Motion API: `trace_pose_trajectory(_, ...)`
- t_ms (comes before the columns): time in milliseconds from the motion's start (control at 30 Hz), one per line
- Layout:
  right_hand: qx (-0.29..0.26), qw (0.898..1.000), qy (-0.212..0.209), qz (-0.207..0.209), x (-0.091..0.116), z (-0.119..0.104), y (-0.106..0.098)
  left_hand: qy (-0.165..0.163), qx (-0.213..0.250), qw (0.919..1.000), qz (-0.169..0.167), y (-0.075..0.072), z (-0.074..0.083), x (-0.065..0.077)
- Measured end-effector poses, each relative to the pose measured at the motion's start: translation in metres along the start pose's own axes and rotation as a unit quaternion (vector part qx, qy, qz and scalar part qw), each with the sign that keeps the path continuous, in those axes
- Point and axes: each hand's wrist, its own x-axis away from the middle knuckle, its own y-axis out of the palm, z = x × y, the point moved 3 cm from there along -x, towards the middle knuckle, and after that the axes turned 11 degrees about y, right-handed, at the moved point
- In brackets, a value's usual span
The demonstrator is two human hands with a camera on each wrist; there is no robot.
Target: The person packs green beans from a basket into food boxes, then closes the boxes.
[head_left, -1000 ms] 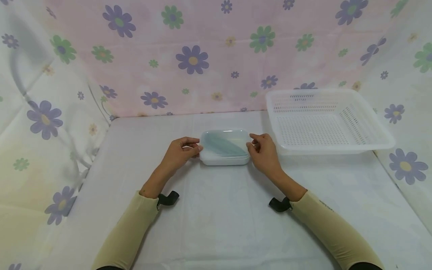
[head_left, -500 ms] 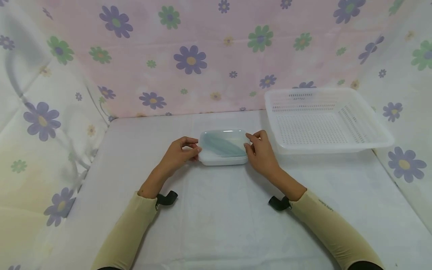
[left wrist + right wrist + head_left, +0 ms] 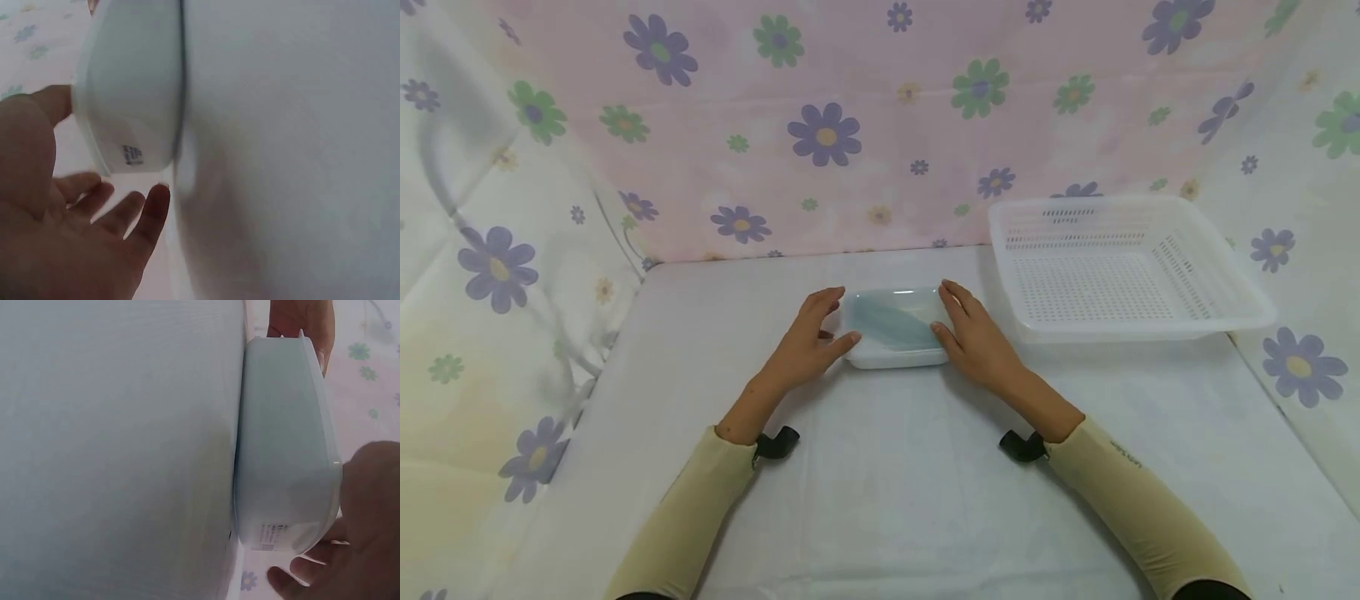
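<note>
A white rectangular food container with a glossy, partly blue-green lid stands on the white table. My left hand is at its left end, fingers spread, with the thumb at the lid's near-left edge. In the left wrist view, that thumb reaches the rim while the fingers stretch past the labelled end. At the other end, my right hand lays its thumb over the lid's right edge, its fingers extended along the far-right corner. The right wrist view shows the container's side wall and a small printed label.
To the right of the container stands a large white perforated plastic basket. A flowered pink cloth hangs behind the table, and pale flowered cloth hangs at both sides.
My left fingers have straightened and spread, no longer bunched at the container's end. My right hand has shifted slightly left and opened out, its thumb now over the lid. The container has stayed put.
</note>
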Motion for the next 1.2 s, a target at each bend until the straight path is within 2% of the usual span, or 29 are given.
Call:
trace_pose_trajectory(100,0.016,0.999,-0.015,-0.037,-0.001,0.001,0.003,0.026,-0.007,0.9992,-0.029,0.002,-0.002,0.000)
trace_pose_trajectory(267,0.021,0.998,-0.023,-0.052,-0.002,0.003,0.006,0.029,-0.015,0.9985,-0.043,0.003,-0.004,0.001)
trace_pose_trajectory(367,0.029,0.998,-0.030,-0.046,-0.002,0.001,0.005,0.034,-0.038,0.9984,-0.025,0.004,-0.003,0.000)
trace_pose_trajectory(500,0.054,0.997,-0.043,-0.024,-0.003,-0.005,0.005,0.054,-0.083,0.9947,0.029,0.010,0.009,-0.008)
trace_pose_trajectory(567,0.070,0.996,-0.046,-0.016,-0.006,-0.011,0.007,0.063,-0.111,0.9906,0.050,0.016,0.018,-0.015)
trace_pose_trajectory(633,0.087,0.995,-0.045,-0.014,-0.009,-0.018,0.011,0.062,-0.141,0.9867,0.053,0.025,0.027,-0.021)
trace_pose_trajectory(767,0.129,0.991,-0.033,-0.006,-0.018,-0.032,0.019,0.034,-0.218,0.9748,0.033,0.043,0.039,-0.033)
trace_pose_trajectory(900,0.178,0.984,-0.006,-0.008,-0.026,-0.037,0.025,0.016,-0.286,0.9578,0.017,0.055,0.041,-0.040)
trace_pose_trajectory(1000,0.205,0.979,0.007,-0.015,-0.028,-0.038,0.026,0.020,-0.313,0.9493,0.016,0.058,0.041,-0.042)
trace_pose_trajectory(1200,0.228,0.974,0.007,-0.005,-0.028,-0.040,0.028,0.038,-0.332,0.9422,0.021,0.059,0.043,-0.041)
